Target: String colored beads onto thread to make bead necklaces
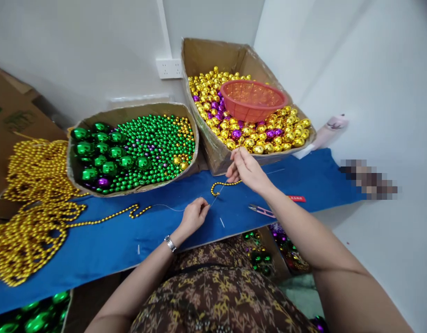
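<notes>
My left hand (194,216) rests on the blue cloth (105,245) and pinches a thin clear thread (168,207) that runs left to a strand of small gold beads (109,216). My right hand (246,169) is raised in front of the right-hand box and holds one end of a short curved string of gold beads (220,185), which hangs down toward my left fingers. A wristwatch (170,243) is on my left wrist.
A cardboard box of green beads and balls (130,148) stands at the back left. Another box (213,152) holds gold and purple balls and an orange plastic basket (252,98). Piled gold bead strands (29,208) lie at left. Small snips (262,211) lie right of my hands.
</notes>
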A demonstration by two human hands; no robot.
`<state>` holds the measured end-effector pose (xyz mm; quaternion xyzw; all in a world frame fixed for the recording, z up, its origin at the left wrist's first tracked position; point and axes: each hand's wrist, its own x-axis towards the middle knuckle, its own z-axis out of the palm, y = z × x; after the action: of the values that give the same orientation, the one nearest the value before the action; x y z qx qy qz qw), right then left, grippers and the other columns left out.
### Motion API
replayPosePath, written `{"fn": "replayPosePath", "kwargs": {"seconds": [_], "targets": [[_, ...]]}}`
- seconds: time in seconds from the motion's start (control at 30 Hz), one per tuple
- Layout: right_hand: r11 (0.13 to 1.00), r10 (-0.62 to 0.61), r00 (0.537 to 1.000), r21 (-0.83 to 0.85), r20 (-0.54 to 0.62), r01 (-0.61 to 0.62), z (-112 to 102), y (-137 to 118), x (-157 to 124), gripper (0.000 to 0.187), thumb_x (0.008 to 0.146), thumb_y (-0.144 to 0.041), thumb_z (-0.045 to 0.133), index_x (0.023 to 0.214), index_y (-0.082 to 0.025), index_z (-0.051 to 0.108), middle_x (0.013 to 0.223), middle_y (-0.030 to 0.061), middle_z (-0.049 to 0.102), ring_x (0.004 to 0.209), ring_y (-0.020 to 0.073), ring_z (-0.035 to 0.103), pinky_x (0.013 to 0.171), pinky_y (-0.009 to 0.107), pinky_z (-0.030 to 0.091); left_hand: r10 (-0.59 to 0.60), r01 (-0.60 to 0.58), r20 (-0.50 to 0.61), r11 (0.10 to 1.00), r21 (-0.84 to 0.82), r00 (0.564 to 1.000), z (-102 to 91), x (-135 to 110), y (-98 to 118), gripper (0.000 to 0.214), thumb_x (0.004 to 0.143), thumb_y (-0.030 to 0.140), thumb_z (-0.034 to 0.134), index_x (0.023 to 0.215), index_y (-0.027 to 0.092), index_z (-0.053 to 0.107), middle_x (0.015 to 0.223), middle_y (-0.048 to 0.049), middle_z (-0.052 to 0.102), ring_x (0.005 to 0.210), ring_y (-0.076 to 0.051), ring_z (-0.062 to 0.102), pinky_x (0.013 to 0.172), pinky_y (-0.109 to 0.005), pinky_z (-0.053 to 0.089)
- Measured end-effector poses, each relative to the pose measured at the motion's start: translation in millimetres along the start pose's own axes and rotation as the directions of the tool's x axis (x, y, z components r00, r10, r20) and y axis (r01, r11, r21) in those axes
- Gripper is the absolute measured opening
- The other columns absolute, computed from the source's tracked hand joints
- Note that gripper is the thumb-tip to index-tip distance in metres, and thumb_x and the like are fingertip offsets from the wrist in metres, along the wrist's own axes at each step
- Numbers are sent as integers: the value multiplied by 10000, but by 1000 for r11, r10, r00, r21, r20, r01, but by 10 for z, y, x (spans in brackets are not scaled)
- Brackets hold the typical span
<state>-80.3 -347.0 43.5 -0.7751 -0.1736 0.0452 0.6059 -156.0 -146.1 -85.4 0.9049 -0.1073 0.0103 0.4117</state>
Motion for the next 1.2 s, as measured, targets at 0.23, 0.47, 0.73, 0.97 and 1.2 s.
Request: {"fn": "replayPosePath", "kwargs": {"seconds": [0.23, 0.47, 0.73, 0.97, 1.2], "targets": [[963, -171, 977, -190, 127, 193, -249, -352, 122, 211, 986, -346, 456, 968, -164, 562, 822, 17, 659, 645, 64, 641, 585, 181, 527, 127, -127, -71, 992, 3, 989, -129, 309, 305, 129, 877, 237, 524, 763, 191, 563, 697, 0, 578, 617, -135, 501, 601, -250, 340], [909, -304, 953, -295, 13, 294, -540, -1072, 328, 244, 1000, -384, 448, 900, -177, 530, 649, -33, 602, 498, 45, 587, 451, 134, 457, 292, -309, -189, 948, -70, 938, -271, 707, 898, 122, 858, 195, 548, 737, 179, 537, 668, 22, 556, 584, -106, 481, 569, -233, 343], [793, -500, 854, -472, -144, 385, -669, -2241, 485, 210, 985, -272, 452, 945, -147, 616, 643, -52, 576, 472, 42, 545, 347, 116, 346, 358, -494, -413, 820, -291, 838, -594, 1048, 1675, 150, 863, 209, 570, 728, 176, 513, 622, 36, 520, 514, -70, 439, 486, -212, 334], [700, -533, 846, -557, 7, 446, -354, -2296, 481, 229, 1015, -202, 373, 939, -119, 572, 604, -66, 581, 441, 30, 531, 464, 114, 408, 309, -446, -413, 846, -293, 857, -671, 917, 1403, 152, 871, 242, 575, 742, 172, 534, 622, 38, 519, 515, -68, 438, 474, -190, 339], [830, -478, 869, -259, 127, 494, -130, -1946, 528, 172, 965, -307, 525, 863, -183, 587, 705, -2, 649, 497, 89, 579, 465, 212, 469, 158, -222, -297, 955, -195, 942, -436, 501, 809, 141, 853, 247, 558, 737, 168, 570, 660, 12, 576, 600, -109, 514, 565, -226, 376]]}}
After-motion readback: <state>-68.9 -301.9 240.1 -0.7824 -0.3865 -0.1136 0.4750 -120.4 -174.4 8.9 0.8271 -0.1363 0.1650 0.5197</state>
